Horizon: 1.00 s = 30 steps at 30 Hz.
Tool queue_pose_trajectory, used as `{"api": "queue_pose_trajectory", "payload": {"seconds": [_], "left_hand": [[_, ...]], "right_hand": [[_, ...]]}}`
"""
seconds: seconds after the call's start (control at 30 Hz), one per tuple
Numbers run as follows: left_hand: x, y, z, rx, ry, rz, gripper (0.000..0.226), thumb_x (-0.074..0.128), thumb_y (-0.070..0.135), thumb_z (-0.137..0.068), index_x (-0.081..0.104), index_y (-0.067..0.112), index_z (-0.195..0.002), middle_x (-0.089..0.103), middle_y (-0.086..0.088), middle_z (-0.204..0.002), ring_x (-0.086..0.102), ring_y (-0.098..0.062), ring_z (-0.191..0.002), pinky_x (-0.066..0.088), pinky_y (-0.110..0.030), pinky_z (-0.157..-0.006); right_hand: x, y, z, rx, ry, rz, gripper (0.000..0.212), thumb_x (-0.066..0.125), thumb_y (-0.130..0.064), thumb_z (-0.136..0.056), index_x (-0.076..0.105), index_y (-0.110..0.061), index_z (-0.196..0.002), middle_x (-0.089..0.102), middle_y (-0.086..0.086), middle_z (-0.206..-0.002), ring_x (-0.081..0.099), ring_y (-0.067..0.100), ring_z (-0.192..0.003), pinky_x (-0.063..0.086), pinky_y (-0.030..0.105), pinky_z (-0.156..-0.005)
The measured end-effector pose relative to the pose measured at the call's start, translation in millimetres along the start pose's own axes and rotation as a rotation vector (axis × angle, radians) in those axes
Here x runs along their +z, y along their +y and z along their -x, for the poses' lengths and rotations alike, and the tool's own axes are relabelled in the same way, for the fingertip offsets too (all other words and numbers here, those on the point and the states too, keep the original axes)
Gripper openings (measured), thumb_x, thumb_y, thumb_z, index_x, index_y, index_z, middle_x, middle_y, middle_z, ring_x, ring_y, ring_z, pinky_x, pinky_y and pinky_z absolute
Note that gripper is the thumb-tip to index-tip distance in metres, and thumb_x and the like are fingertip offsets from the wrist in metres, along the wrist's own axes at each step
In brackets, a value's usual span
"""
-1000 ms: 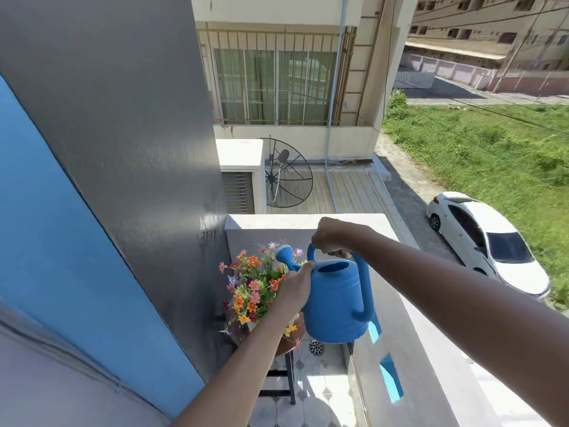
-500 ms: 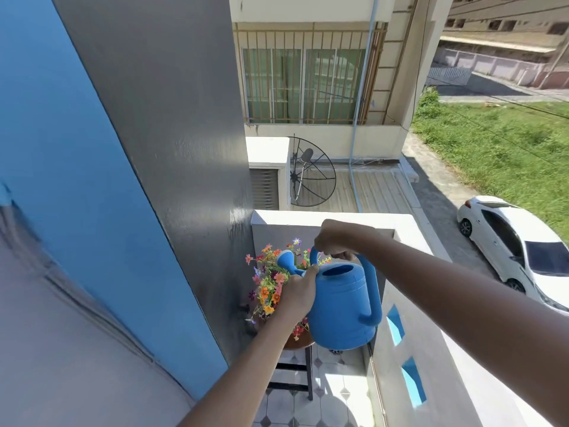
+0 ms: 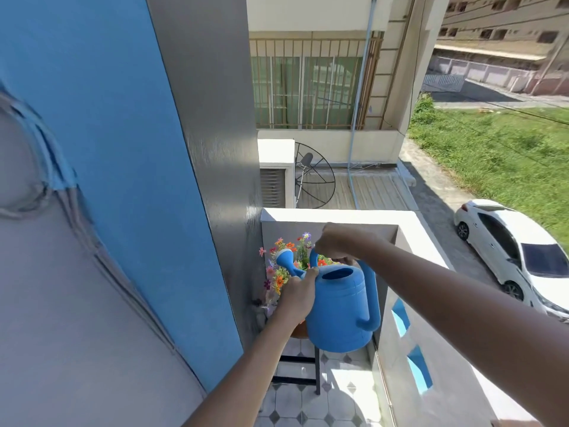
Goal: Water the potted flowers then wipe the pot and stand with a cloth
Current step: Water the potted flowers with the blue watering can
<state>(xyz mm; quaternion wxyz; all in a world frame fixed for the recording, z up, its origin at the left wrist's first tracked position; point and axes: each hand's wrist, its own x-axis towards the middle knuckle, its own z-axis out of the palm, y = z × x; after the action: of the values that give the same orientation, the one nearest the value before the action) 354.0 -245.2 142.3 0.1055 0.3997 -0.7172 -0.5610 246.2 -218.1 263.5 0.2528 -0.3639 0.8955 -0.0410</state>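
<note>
Head view: tiled balcony floor point(image 3: 338, 392), parapet point(image 3: 338, 215).

Watering can point(image 3: 338, 306): smooth blue plastic with a soft, semi-matt sheen and moulded ridges round its upper body. Wall point(image 3: 212, 143) at 10 o'clock of the can: grey paint, glossy, with fine brush streaks. Floor point(image 3: 308, 402) at 6 o'clock: glazed pale tiles with dark diamond insets. Stand point(image 3: 317, 374): black, matt, apparently metal. Ledge point(image 3: 338, 215) at 12 o'clock: white, matt, plastered.
</note>
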Motion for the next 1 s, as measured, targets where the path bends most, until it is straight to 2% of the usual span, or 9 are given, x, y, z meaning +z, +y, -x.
{"api": "queue_pose_trajectory", "payload": {"seconds": [0.07,0.2,0.3,0.37,0.5,0.63,0.8,0.87,1.0], "left_hand": [[-1.1,-4.8,7.5,-0.002,-0.028,-0.02,0.064,0.027,0.064,-0.087,0.059,0.009,-0.091,0.063,-0.015,-0.087,0.059,-0.023,-0.078,0.042,-0.035,-0.07],[-4.4,-13.0,21.7,-0.033,-0.043,-0.014,0.07,0.026,0.072,-0.077,0.061,0.013,-0.092,0.064,-0.012,-0.084,0.06,-0.021,-0.078,0.042,-0.035,-0.071],[-4.7,-18.5,26.5,-0.035,-0.073,-0.032,0.066,0.028,0.066,-0.084,0.061,0.011,-0.096,0.061,-0.007,-0.082,0.057,-0.018,-0.074,0.038,-0.033,-0.066],[-4.3,-20.6,28.4,-0.027,-0.078,-0.036,0.057,0.03,0.06,-0.09,0.059,0.012,-0.089,0.058,-0.006,-0.078,0.054,-0.016,-0.07,0.036,-0.032,-0.063],[-2.0,-19.1,31.6,-0.014,-0.068,-0.044,0.049,0.031,0.057,-0.092,0.054,0.014,-0.081,0.051,-0.003,-0.071,0.048,-0.015,-0.065,0.033,-0.032,-0.06],[6.7,-16.7,33.2,-0.023,-0.112,-0.038,0.057,0.03,0.059,-0.09,0.058,0.009,-0.089,0.054,-0.006,-0.079,0.05,-0.017,-0.069,0.034,-0.032,-0.061],[25.7,-19.3,41.2,-0.085,-0.167,0.043,0.068,0.035,0.068,-0.074,0.063,0.009,-0.094,0.062,-0.014,-0.087,0.062,-0.028,-0.082,0.049,-0.04,-0.073],[32.7,-20.5,44.2,-0.088,-0.199,0.045,0.065,0.035,0.066,-0.077,0.061,0.009,-0.095,0.059,-0.01,-0.083,0.059,-0.024,-0.077,0.045,-0.037,-0.069],[45.4,-20.7,45.5,-0.071,-0.226,0.035,0.054,0.035,0.059,-0.087,0.058,0.011,-0.089,0.052,-0.006,-0.078,0.05,-0.019,-0.072,0.036,-0.034,-0.066]], "right_hand": [[6.0,-1.9,4.3,0.022,-0.012,-0.001,0.022,0.051,-0.02,-0.1,0.059,0.001,-0.1,0.059,0.012,-0.074,0.055,0.022,-0.058,0.041,0.028,-0.047],[13.4,-5.3,19.1,0.047,-0.011,0.028,0.025,0.05,-0.021,-0.1,0.055,-0.002,-0.085,0.055,0.009,-0.064,0.05,0.018,-0.048,0.038,0.025,-0.04],[19.2,-6.1,25.4,0.057,-0.028,0.036,0.029,0.046,-0.021,-0.102,0.056,-0.002,-0.083,0.056,0.011,-0.067,0.05,0.018,-0.049,0.04,0.025,-0.042],[23.3,-4.1,27.0,0.077,-0.017,0.017,0.029,0.048,-0.023,-0.101,0.057,0.0,-0.085,0.054,0.01,-0.063,0.05,0.019,-0.047,0.039,0.025,-0.042],[27.8,1.6,29.7,0.09,0.008,0.029,0.035,0.048,-0.024,-0.1,0.053,-0.004,-0.073,0.058,0.009,-0.059,0.054,0.019,-0.044,0.041,0.025,-0.043],[23.7,9.2,36.6,0.091,-0.002,0.014,0.027,0.048,-0.02,-0.099,0.061,-0.001,-0.085,0.059,0.009,-0.061,0.052,0.018,-0.044,0.04,0.024,-0.044],[30.5,26.4,46.3,0.115,-0.066,0.013,0.031,0.04,-0.015,-0.101,0.063,0.002,-0.091,0.059,0.014,-0.074,0.045,0.017,-0.046,0.035,0.023,-0.043],[35.7,34.5,46.0,0.128,-0.077,-0.011,0.029,0.043,-0.014,-0.1,0.062,0.001,-0.086,0.057,0.012,-0.072,0.045,0.016,-0.048,0.036,0.023,-0.045],[37.7,45.1,51.6,0.21,-0.037,-0.142,0.026,0.043,-0.008,-0.1,0.064,0.006,-0.097,0.056,0.009,-0.065,0.05,0.018,-0.049,0.037,0.022,-0.045]]}}
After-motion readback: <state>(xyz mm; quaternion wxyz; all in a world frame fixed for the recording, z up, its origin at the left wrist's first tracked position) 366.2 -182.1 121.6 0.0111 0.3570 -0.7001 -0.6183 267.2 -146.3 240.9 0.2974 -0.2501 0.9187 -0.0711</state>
